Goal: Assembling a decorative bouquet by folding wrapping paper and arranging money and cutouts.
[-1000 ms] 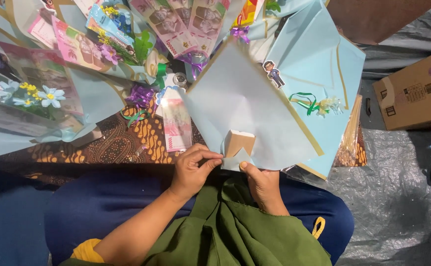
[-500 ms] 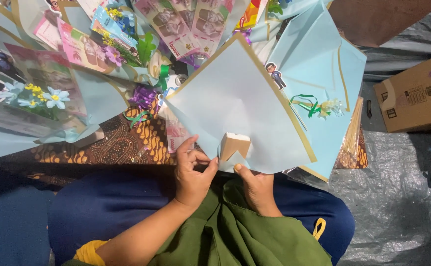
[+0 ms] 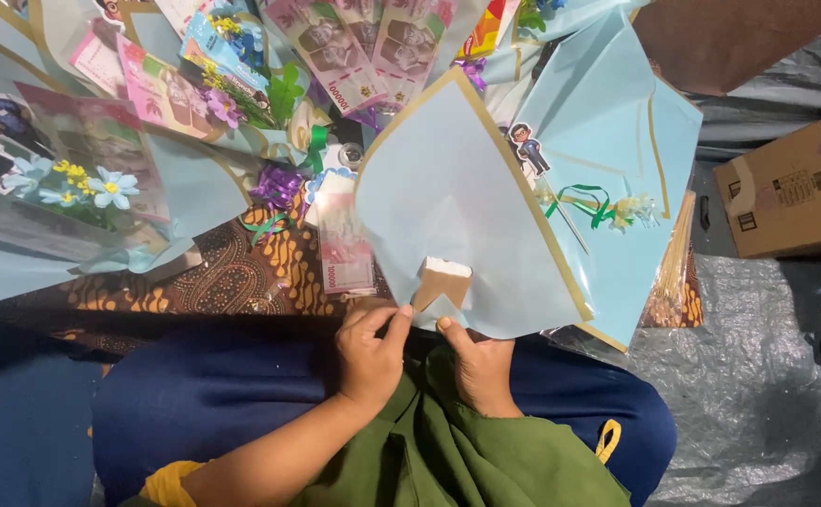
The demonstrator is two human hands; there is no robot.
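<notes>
A light blue wrapping sheet [image 3: 448, 188] with a gold border stands in front of me, its lower edge in my lap. A small brown-and-white block [image 3: 441, 282] sits at the sheet's bottom centre. My left hand [image 3: 370, 352] pinches the lower edge of the sheet just left of the block. My right hand [image 3: 478, 361] grips the same edge from below on the right, thumb on the paper. Both hands rest over my blue-clad legs and a green cloth [image 3: 448, 451].
Finished bouquets of banknotes and paper flowers [image 3: 232, 84] lie across the back and left. Another blue sheet with a small figure and green ribbon [image 3: 598, 202] lies right. A bundle of wooden skewers [image 3: 673, 272], a cardboard box [image 3: 791, 183] and a grey tarp [image 3: 758, 376] are to the right.
The sheet's lower edge has been drawn closer around the block. My left hand shifted slightly right along the edge and my right hand stayed under it.
</notes>
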